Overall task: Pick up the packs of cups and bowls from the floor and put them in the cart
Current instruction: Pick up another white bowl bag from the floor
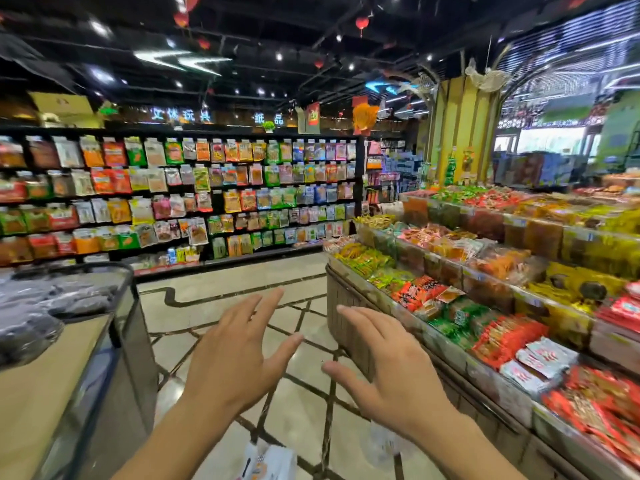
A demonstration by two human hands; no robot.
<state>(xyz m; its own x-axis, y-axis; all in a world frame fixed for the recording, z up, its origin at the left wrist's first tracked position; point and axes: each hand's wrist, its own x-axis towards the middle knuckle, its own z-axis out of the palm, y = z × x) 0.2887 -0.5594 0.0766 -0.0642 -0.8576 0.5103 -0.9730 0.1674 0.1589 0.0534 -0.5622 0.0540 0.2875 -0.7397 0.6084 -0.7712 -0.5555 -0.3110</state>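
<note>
my left hand [230, 358] and right hand [391, 372] spread empty above the white pack [268, 462] on the floor, ready to reach down.

Both bare forearms reach forward side by side, the left hand [231, 358] and right hand [391, 372] held palm-down with fingers [266, 308] straight and spread, thumbs pointing inward toward each other, gripping nothing.

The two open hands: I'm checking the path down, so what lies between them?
In the head view, only bare tiled floor shows between the left hand and right hand.
</note>
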